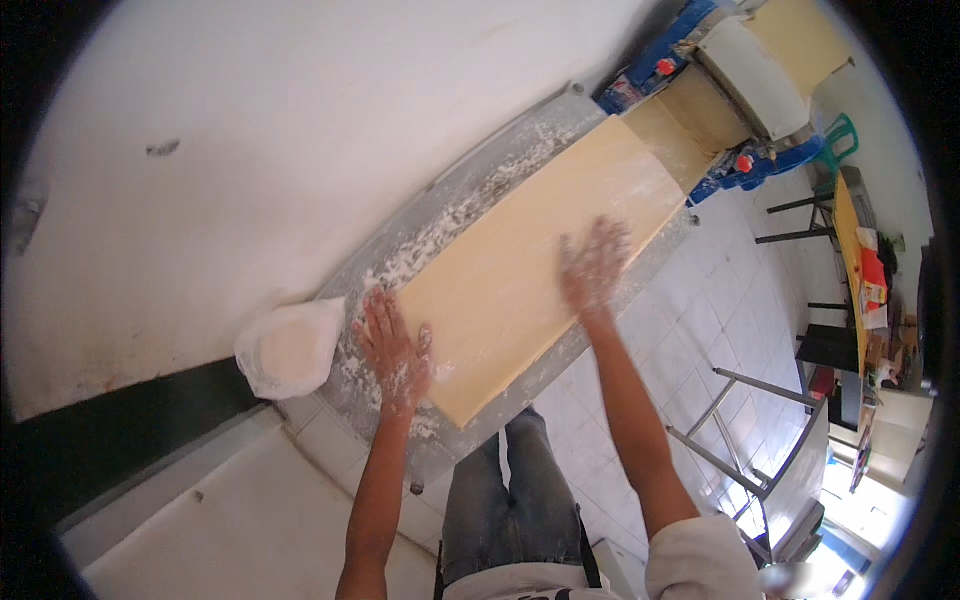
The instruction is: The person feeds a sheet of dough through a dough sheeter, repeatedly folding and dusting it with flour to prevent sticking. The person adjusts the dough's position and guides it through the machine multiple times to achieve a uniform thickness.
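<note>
A long, pale yellow sheet of dough (510,270) lies flat on a flour-strewn grey metal table (352,262). At the sheet's near left corner is my left hand (395,350), palm down with fingers stretched out and dusted with flour. My right hand (594,268) is over the middle of the sheet toward its right edge. Its fingers are spread and smeared by motion; whether the palm touches the dough I cannot tell. Neither hand holds anything. Loose white flour (425,245) is scattered along the wall side of the table.
A white plastic bag of flour (288,350) sits at the table's left end. Beyond the far end stands a blue and white roller machine (745,80) with red knobs. To the right are a metal frame (740,430) on the tiled floor (690,310) and a cluttered yellow-topped table (850,260).
</note>
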